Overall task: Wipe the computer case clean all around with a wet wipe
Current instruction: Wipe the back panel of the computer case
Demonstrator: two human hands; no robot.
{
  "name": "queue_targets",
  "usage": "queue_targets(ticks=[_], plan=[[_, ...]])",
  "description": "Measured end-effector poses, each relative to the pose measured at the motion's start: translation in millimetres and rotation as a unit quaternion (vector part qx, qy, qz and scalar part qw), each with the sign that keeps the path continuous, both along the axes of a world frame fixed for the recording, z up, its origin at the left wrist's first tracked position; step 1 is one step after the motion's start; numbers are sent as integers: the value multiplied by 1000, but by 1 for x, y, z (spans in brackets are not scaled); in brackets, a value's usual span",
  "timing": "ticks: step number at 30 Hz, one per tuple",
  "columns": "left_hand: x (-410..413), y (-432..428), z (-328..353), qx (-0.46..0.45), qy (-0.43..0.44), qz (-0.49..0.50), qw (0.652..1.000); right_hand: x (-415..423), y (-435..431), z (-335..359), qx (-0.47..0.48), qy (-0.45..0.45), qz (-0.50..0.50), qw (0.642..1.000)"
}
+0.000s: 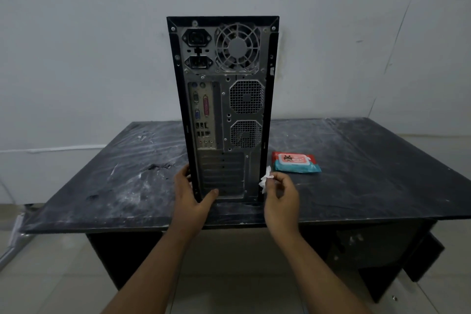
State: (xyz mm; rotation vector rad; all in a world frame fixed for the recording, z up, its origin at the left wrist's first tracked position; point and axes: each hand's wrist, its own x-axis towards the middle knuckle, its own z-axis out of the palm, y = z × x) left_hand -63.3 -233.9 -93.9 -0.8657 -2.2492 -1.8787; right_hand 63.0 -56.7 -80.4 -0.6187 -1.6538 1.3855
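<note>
A black computer case (222, 109) stands upright on the dark table (356, 173), its grey rear panel with fans and ports turned toward me. My left hand (190, 197) grips the case's lower left edge, thumb on the rear panel and fingers round the side. My right hand (281, 192) pinches a crumpled white wet wipe (265, 181) at the case's lower right edge. Whether the wipe touches the case is hard to tell.
A red and teal pack of wet wipes (295, 162) lies flat on the table just right of the case. The tabletop is streaked with white dust. A grey wall stands close behind the case. Tiled floor lies below the table's front edge.
</note>
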Motion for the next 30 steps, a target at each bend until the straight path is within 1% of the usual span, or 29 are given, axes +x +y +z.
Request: queue_targets(ticks=[2,4,6,7,8,11,13,16,17,19,22,24,26,30], plan=[[-1,1,0,1,11,5,1000,3,-3,6,67,43,-41,996],[-2,1,0,0,18,12,1000,3,-4,16,174,61,-61,981],[-2,2,0,0,21,17,1000,1,-3,19,245,31,-47,968],[-2,2,1,0,19,17,1000,0,-3,17,247,11,-36,968],[-2,2,1,2,18,15,1000,0,-3,13,228,0,-25,973],[-2,2,0,-1,20,14,1000,3,0,-7,128,-18,9,992],[1,4,3,7,10,10,1000,6,3,-10,72,-14,8,997],[7,5,10,84,-26,6,996,9,3,7,6,33,-11,999],[7,4,11,110,-30,13,993,9,1,14,-2,51,-7,999],[5,2,12,128,-34,29,991,5,-3,24,-1,83,1,997],[4,1,10,135,-53,28,989,-2,-12,30,6,107,-18,994],[5,-1,11,130,-48,35,990,-5,-16,34,-2,121,-33,992],[4,-3,10,126,-43,43,990,-6,-17,41,-4,136,-29,990],[-1,-4,8,135,-60,37,988,-5,-14,59,25,145,-20,989]])
